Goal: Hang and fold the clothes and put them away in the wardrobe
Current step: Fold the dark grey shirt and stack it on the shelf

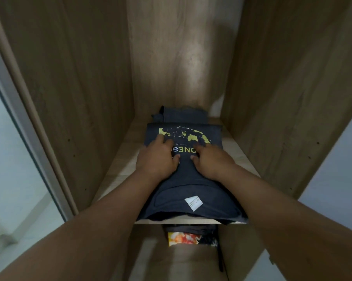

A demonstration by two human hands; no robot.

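A folded dark grey T-shirt [189, 187] with a yellow map print and white lettering lies on the wooden wardrobe shelf [120, 159]. Its collar with a white label points toward me and overhangs the shelf's front edge a little. My left hand [157, 157] and my right hand [213, 161] rest flat on top of the shirt, fingers spread, side by side over the lettering. Neither hand grips the cloth. Behind the shirt, at the back of the shelf, lies another dark folded garment [183, 113].
Wooden side walls [80, 78] and the back panel [181, 57] close in the compartment. On the shelf below sits a dark garment with an orange and yellow print [183, 239]. A sliding door frame [29, 128] runs along the left.
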